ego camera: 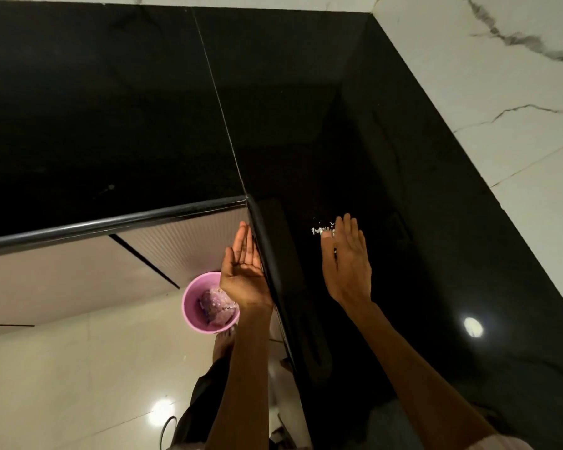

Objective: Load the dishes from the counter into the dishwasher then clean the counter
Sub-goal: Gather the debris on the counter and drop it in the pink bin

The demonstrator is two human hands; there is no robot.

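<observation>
White crumbs (322, 229) scattered on glossy black stone counter (403, 157), near its rounded edge. Right hand (348, 261) flat, fingers straight, touching crumbs. Left hand (242, 271) cupped, palm up, against counter edge, empty. Round pink plastic bin (192, 306) below on pale polished floor (62, 384), holding scraps.

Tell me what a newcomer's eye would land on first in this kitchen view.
First, the two bare hands at the edge of the glossy black counter: the right hand lies flat on top beside a small scatter of white crumbs, while the left hand is cupped palm-up just off the edge. Next, the pink bucket on the pale floor below the left hand, with scraps inside.
</observation>
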